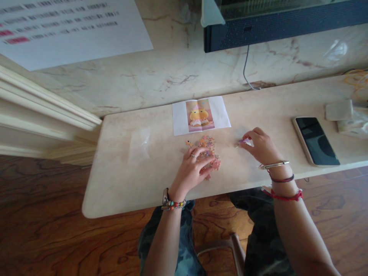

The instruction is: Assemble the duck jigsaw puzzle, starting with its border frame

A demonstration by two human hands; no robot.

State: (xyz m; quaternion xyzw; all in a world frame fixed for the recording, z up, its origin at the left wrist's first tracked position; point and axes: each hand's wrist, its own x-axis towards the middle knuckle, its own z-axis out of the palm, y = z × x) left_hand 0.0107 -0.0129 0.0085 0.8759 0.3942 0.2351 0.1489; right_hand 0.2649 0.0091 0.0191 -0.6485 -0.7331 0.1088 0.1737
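A small pile of pastel jigsaw pieces (207,147) lies near the middle of a pale marble table (138,180). My left hand (193,168) rests on the pile with fingers bent over the pieces; whether it grips any I cannot tell. My right hand (258,145) sits to the right of the pile, fingers pinched on a small purple-pink piece (243,142) against the tabletop. Behind the pile lies a printed sheet (201,115) with a picture of a yellow cartoon figure on pink.
A black phone (315,140) lies face up at the right. Beyond it sit a grey pad (339,110) and crinkled clear plastic (355,124). A clear bag (139,145) lies left of the pile. A dark monitor (281,23) with a cable (245,69) stands behind.
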